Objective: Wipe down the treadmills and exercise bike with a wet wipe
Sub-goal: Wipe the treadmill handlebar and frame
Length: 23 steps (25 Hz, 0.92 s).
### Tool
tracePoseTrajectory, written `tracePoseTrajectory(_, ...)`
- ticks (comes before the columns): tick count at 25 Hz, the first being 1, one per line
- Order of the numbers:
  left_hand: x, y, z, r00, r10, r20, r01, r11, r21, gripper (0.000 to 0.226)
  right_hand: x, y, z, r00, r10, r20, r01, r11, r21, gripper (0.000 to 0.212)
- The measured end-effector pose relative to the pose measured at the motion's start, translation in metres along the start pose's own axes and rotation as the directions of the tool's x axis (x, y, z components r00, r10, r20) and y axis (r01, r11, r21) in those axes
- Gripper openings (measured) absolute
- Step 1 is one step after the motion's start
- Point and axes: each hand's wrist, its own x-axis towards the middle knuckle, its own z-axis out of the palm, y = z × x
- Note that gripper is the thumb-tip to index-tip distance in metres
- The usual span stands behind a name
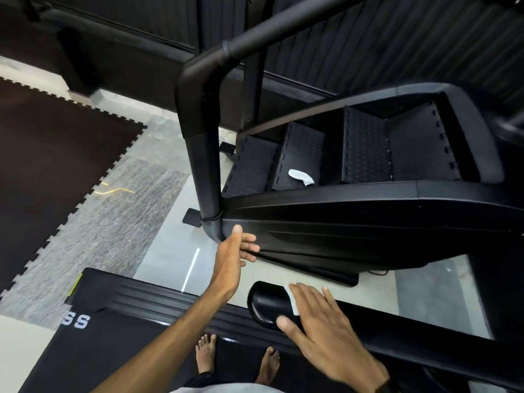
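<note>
Wiping the treadmill handrail end; right hand on the wipe, left hand free

My right hand point(326, 321) lies flat on the wet wipe point(293, 300), fingers straight and spread, pressing it onto the black treadmill handrail point(268, 304) at its rounded end; only a white edge of the wipe shows past my fingers point(307, 292). The rail's long axis runs from that end, lower centre, away to the lower right, so I judge the next stroke goes along it, under my right palm. My left hand point(235, 253) is relaxed, holding nothing, its fingertips near or touching the black side panel point(354, 222) of the stair-climber, just under its upright handrail point(205, 154). A second crumpled wipe point(301, 177) lies on a step point(304, 154), well apart from both hands, nearer the left
</note>
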Motion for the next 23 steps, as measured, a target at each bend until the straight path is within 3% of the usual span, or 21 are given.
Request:
tracePoseTrajectory(3, 0.000, -0.002, 0.004, 0.999, -0.034, 0.021, 0.034, 0.999, 0.020, 0.064, 0.031, -0.028, -0.007, 1.000, -0.008, -0.012, 0.009, 0.996, 0.085, 0.104)
tracePoseTrajectory(7, 0.003, -0.003, 0.012, 0.995, -0.071, 0.072, 0.068, 0.997, 0.046, 0.053, 0.024, -0.057, 0.001, 0.983, -0.171, -0.065, 0.173, 0.984, 0.034, 0.092)
tracePoseTrajectory(10, 0.000, -0.009, 0.015, 0.991, -0.064, 0.121, 0.055, 0.996, 0.077, 0.055, 0.001, -0.042, 0.020, 0.946, -0.246, -0.209, 0.233, 0.969, -0.087, 0.084)
tracePoseTrajectory(16, -0.010, -0.021, 0.018, 0.984, -0.018, 0.180, -0.012, 0.985, 0.169, 0.050, -0.031, -0.004, 0.034, 0.975, -0.086, -0.204, 0.059, 0.989, -0.137, 0.080)
tracePoseTrajectory(19, -0.014, -0.021, 0.019, 0.975, 0.016, 0.221, -0.069, 0.969, 0.235, 0.055, -0.038, 0.021, 0.026, 0.972, 0.146, -0.183, -0.168, 0.980, -0.109, 0.078)
tracePoseTrajectory(21, -0.020, -0.019, 0.025, 0.966, 0.051, 0.253, -0.122, 0.955, 0.272, 0.060, -0.031, 0.023, 0.018, 0.941, 0.296, -0.164, -0.303, 0.953, -0.020, 0.096)
tracePoseTrajectory(23, -0.025, -0.014, 0.033, 0.958, 0.073, 0.279, -0.167, 0.929, 0.332, 0.061, -0.020, 0.007, 0.016, 0.929, 0.315, -0.195, -0.314, 0.949, 0.038, 0.110)
